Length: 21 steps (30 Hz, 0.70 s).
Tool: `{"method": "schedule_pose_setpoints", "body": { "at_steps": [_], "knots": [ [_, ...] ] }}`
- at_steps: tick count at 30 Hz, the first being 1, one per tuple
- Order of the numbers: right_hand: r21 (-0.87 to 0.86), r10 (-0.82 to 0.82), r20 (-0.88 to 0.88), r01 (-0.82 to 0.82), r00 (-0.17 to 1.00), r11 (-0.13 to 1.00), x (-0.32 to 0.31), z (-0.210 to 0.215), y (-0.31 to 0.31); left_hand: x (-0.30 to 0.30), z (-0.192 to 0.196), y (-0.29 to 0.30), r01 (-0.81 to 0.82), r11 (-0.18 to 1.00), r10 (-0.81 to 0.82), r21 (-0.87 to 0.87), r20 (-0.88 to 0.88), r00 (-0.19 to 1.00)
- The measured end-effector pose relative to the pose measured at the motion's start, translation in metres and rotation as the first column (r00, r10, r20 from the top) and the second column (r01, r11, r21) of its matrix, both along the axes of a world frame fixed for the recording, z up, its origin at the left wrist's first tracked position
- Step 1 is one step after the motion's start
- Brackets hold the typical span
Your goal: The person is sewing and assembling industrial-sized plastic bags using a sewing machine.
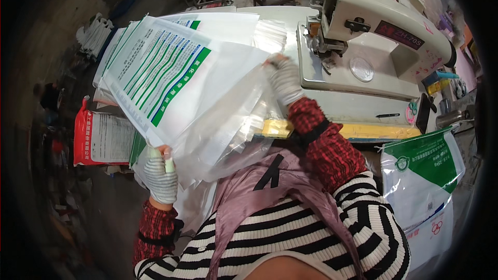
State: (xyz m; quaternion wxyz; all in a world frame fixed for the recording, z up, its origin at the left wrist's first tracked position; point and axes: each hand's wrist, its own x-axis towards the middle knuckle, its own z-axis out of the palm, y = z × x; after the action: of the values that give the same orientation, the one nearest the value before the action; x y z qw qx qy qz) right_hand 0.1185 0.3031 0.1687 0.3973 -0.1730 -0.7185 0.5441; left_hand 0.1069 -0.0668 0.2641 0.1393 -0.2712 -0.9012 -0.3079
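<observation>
A white printed sack (181,78) with green and blue stripes lies aslant on top of other white sacks on the table. Over its near edge spreads a thin see-through plastic liner bag (223,119), crumpled and shiny. My right hand (285,80), in a striped knit glove with bare fingertips, pinches the liner's far right edge. Gloved the same way, my left hand (162,176) is closed on the sack's near left corner, its thumb wrapped in pale tape. Whether the left fingers also hold the liner is hidden.
An industrial sewing machine (373,31) stands at the right. Folded clear plastic (270,35) lies beside it. Along the near table edge runs a yellow strip (381,131), with a pen (388,115) behind it. A green-white sack (423,176) hangs at right; a red-white sack (106,137) sits left.
</observation>
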Motion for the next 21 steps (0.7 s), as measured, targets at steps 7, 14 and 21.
{"method": "schedule_pose_setpoints", "body": {
  "at_steps": [7,14,21],
  "knots": [
    [0.732,-0.21,0.142,0.04,0.967,0.68,-0.023,0.054,0.02,0.035,-0.013,-0.032,0.161,0.946,-0.214,-0.282,-0.167,0.962],
    [0.72,0.07,0.477,-0.435,0.876,0.542,-0.015,0.068,-0.034,0.047,0.061,0.001,-0.133,0.971,0.087,0.198,0.228,0.97],
    [0.75,0.182,0.411,-0.445,0.893,0.489,0.056,0.074,-0.071,0.051,-0.023,0.091,0.261,0.941,-0.262,-0.215,0.022,0.965]
  ]
}}
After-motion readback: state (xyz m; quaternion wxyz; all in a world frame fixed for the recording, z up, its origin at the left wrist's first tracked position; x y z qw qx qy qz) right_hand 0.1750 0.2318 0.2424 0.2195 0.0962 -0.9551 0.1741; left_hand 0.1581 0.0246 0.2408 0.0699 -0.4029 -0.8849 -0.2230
